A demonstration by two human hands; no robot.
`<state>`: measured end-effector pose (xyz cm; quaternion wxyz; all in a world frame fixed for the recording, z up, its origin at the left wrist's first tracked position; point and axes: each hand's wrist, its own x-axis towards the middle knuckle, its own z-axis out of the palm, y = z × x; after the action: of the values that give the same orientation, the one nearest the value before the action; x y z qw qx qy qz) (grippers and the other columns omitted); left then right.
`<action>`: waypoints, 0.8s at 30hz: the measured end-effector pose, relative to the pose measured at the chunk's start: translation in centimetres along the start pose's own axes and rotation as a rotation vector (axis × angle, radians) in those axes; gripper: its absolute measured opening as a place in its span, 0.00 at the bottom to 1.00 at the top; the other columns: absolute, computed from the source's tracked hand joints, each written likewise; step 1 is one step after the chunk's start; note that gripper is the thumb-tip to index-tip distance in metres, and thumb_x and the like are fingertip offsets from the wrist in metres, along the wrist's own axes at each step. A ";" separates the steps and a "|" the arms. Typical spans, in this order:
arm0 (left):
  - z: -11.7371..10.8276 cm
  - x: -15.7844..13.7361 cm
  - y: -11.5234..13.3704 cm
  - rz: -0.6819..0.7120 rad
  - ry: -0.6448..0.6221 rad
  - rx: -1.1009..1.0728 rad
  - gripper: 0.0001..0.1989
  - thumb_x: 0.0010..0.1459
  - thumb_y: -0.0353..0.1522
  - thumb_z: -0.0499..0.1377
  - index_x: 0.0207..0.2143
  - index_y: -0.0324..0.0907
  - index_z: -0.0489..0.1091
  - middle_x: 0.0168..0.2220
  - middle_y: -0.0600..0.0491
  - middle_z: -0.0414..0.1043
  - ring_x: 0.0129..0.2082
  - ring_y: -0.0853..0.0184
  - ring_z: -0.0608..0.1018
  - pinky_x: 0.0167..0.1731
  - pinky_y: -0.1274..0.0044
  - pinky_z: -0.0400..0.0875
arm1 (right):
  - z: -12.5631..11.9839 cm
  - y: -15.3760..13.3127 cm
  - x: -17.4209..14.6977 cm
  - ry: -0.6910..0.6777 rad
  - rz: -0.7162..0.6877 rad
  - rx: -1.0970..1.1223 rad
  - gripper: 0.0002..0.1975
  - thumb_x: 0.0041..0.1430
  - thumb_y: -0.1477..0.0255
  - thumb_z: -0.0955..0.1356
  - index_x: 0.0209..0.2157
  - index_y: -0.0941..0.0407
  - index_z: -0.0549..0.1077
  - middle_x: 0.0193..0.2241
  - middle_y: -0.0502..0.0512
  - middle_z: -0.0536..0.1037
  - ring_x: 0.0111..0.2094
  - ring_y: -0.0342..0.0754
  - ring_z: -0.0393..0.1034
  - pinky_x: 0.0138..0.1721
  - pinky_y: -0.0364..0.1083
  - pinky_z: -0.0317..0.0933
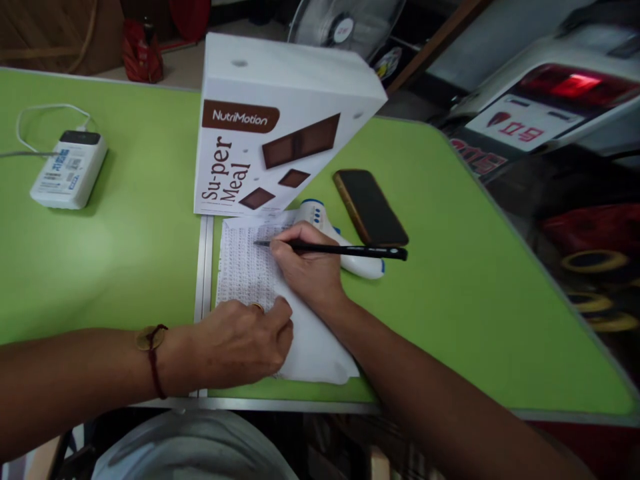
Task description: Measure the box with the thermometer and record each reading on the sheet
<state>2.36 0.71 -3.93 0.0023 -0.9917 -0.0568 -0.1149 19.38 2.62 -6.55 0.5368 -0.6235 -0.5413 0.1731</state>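
Left hand (240, 343) loosely clenched — right hand (311, 267) pinching black pen (370, 251) — paper (310, 347) beneath both.

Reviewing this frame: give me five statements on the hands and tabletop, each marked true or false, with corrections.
1. The right hand holds a black pen. True.
2. The left hand holds the phone. False: the phone lies on the green table.
3. The bracelet is on the right wrist. False: it is on the left.
4. The box shows the words "Su-per Meal". True.
5. The paper is blank. False: it bears rows of small marks.
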 end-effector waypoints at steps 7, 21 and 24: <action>-0.1 0.0 0.0 0.009 -0.040 0.017 0.13 0.66 0.24 0.49 0.41 0.32 0.74 0.50 0.37 0.76 0.22 0.66 0.78 0.14 0.73 0.70 | -0.2 -0.4 0.0 -0.005 -0.004 0.032 0.05 0.47 0.75 0.66 0.20 0.53 0.67 0.17 0.44 0.66 0.20 0.41 0.57 0.23 0.43 0.57; -0.2 0.0 0.2 -0.012 -0.037 -0.003 0.14 0.66 0.24 0.48 0.41 0.33 0.74 0.49 0.38 0.76 0.21 0.65 0.78 0.13 0.71 0.70 | 0.0 -0.4 0.0 -0.063 0.036 0.014 0.04 0.47 0.73 0.67 0.21 0.53 0.68 0.17 0.44 0.68 0.21 0.41 0.58 0.24 0.44 0.59; -0.1 0.1 0.1 -0.006 -0.040 0.000 0.14 0.67 0.24 0.48 0.41 0.32 0.73 0.49 0.38 0.76 0.21 0.65 0.78 0.13 0.72 0.70 | 0.0 -0.4 -0.1 -0.070 0.024 0.011 0.04 0.47 0.73 0.67 0.21 0.53 0.68 0.17 0.44 0.68 0.21 0.41 0.59 0.25 0.44 0.60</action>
<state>2.39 0.60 -3.78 0.0009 -0.9937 -0.0597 -0.0949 19.19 2.51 -6.26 0.5191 -0.6206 -0.5511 0.2042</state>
